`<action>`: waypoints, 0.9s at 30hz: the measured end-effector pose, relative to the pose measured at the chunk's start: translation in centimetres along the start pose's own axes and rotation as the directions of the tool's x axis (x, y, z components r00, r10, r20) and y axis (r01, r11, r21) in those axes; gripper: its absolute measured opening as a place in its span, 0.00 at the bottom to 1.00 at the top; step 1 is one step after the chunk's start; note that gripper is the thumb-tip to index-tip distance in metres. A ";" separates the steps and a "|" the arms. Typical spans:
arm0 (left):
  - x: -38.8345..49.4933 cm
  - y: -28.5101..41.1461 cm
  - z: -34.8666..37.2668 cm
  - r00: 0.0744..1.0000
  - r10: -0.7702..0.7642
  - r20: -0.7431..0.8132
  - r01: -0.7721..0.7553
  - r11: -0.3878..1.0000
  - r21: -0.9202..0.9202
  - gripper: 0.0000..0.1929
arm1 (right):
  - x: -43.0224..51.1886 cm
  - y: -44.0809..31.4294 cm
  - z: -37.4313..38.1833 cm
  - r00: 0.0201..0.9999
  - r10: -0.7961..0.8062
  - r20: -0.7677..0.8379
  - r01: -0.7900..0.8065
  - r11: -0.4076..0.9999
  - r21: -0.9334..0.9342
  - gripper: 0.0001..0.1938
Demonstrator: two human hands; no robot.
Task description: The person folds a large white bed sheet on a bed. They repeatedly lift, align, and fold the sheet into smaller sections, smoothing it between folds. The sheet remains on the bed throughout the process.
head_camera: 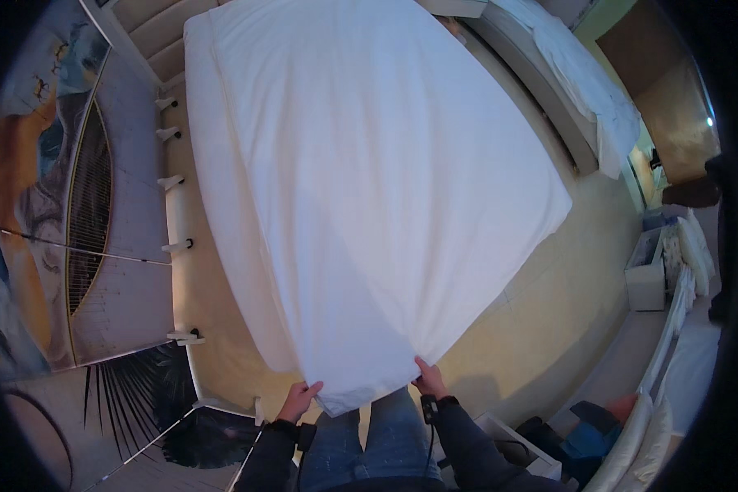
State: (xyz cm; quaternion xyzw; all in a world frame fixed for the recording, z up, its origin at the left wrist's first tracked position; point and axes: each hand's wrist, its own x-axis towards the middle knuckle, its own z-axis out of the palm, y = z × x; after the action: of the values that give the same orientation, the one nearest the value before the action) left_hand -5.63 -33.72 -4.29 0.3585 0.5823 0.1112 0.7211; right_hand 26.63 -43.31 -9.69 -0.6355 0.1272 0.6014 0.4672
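Note:
A large white cloth, apparently a bed sheet or cover (369, 184), spreads over a mattress-like shape and reaches down to my body. My left hand (300, 400) pinches its near left corner, thumb on top. Further right, my right hand (429, 376) grips the near edge of the same cloth. Between the hands the fabric hangs in front of my jeans, and folds fan upward from my right hand. Along the left side a lower white layer (221, 246) shows beneath the top one. What supports the cloth is hidden.
Decorated panels on white feet (172, 181) stand at the left. Tiled floor (541, 295) shows around the cloth. At the upper right is another bed-like piece with white cloth (566, 67). A white drawer unit (646, 280) and cushions (646, 443) lie to the right, an open white drawer (532, 458) near my right arm.

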 end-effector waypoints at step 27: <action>10.1 -7.0 0.3 0.774 -0.277 -0.569 0.430 0.890 0.151 0.22 | 10.2 -10.8 -20.2 0.929 -0.107 -0.354 0.085 0.993 -0.078 0.11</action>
State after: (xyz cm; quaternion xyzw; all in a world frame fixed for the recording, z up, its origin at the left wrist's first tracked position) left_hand -4.16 -33.02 -16.51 0.2918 0.8259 -0.0137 0.4822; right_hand 50.00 -48.56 -17.16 -0.7537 0.1601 0.4559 0.4455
